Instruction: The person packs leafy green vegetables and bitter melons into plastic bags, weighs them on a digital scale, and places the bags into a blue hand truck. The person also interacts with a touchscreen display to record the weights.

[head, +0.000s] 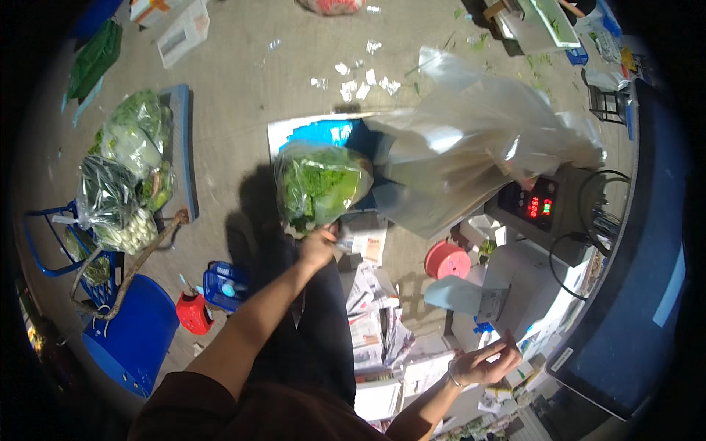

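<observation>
My left hand grips the gathered end of a clear plastic bag filled with leafy green vegetables. The bag is over the near-left part of a blue-and-white flat surface. My right hand, with a bracelet at the wrist, is off to the lower right, its fingers bent and apart. I see nothing held in it. Its fingertips are close to the lower edge of a grey-white panel. A small printed label shows just above that hand.
A large translucent plastic sheet spreads beside the bag. An electronic display unit and a dark monitor stand right. Left are bagged vegetables, a blue bucket and a red stool. Newspapers and a pink tub lie near.
</observation>
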### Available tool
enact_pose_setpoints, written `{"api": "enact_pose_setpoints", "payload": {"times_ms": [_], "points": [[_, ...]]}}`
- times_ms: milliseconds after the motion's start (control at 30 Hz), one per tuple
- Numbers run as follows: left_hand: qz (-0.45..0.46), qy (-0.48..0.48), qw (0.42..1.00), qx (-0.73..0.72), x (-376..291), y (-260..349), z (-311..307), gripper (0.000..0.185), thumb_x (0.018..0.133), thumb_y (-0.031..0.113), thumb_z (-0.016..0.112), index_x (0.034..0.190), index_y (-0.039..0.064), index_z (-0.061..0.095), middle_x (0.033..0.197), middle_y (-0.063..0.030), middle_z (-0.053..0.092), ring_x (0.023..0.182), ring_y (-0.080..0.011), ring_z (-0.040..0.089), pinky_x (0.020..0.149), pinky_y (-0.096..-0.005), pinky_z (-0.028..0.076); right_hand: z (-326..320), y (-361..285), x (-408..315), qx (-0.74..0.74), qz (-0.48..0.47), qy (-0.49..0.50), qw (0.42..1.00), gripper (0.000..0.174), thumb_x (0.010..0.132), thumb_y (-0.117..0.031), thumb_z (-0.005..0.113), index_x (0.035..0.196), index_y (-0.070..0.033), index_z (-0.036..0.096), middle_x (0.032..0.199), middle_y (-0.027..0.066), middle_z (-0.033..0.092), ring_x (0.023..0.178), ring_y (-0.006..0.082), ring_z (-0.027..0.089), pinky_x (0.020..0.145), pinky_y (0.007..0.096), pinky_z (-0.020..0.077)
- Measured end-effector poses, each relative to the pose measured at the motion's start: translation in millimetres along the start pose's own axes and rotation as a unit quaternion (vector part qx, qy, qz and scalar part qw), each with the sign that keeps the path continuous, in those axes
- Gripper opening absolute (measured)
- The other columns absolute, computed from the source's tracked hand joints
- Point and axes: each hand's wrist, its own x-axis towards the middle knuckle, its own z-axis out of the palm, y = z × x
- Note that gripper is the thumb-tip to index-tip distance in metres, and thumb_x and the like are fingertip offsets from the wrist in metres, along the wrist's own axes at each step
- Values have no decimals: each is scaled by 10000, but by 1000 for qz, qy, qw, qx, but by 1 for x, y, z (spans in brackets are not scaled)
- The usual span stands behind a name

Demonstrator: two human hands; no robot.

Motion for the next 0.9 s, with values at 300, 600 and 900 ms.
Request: {"api": "enact_pose_setpoints", "payload": {"times_ms": [300, 600, 900], "points": [[289, -142, 938, -129, -27, 149, 10, 777, 709, 166, 832, 1393, 79, 473, 1357, -98, 532, 1245, -226, 463, 1078, -375, 309, -6, 11, -19, 124, -4, -64, 990, 434, 767, -77, 781, 1131, 1, 556, 1062, 149, 550, 936, 289, 570, 860, 395, 471], [322, -382, 845, -189, -42, 278, 86, 452, 676, 167, 837, 1069, 51, 645, 947, -85, 684, 890, -234, 644, 834, -386, 500, 18, 5, -20, -124, -112, -121, 978, 508, 749, -192, 798, 1206, -92, 600, 1336, 189, 443, 1241, 366, 403, 1003, 482, 351], [179, -485, 841, -158, -57, 281, 64, 465, 757, 276, 833, 1089, -17, 690, 1044, -184, 711, 1010, -238, 671, 910, -346, 489, 11, 16, -5, -51, -95, -33, 994, 192, 742, 86, 725, 887, -41, 730, 1039, 107, 607, 959, 260, 566, 790, 375, 472]]}}
